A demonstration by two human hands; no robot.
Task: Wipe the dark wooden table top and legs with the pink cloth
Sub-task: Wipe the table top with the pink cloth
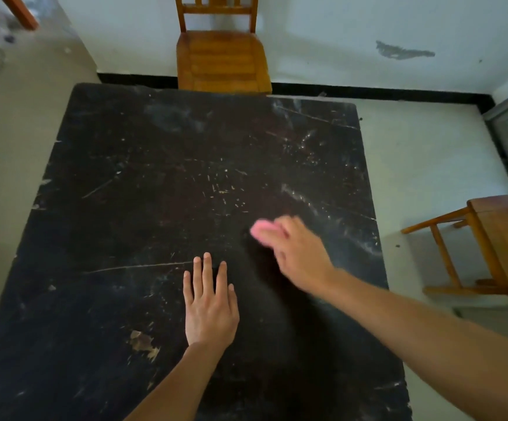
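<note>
I'm looking down on the dark wooden table [155,177], a nearly black square top that fills most of my view. Its surface is badly worn. Pale scratches and nicks cluster around the middle, a long thin scratch runs across the near-left part, whitish smears streak the right side, and a tan chipped patch sits near the front left. The legs are hidden beneath the top. The pink cloth [263,229] is bunched small on the top, right of centre, mostly covered by my right hand [299,256]. Only its blurred far-left edge pokes out.
</note>
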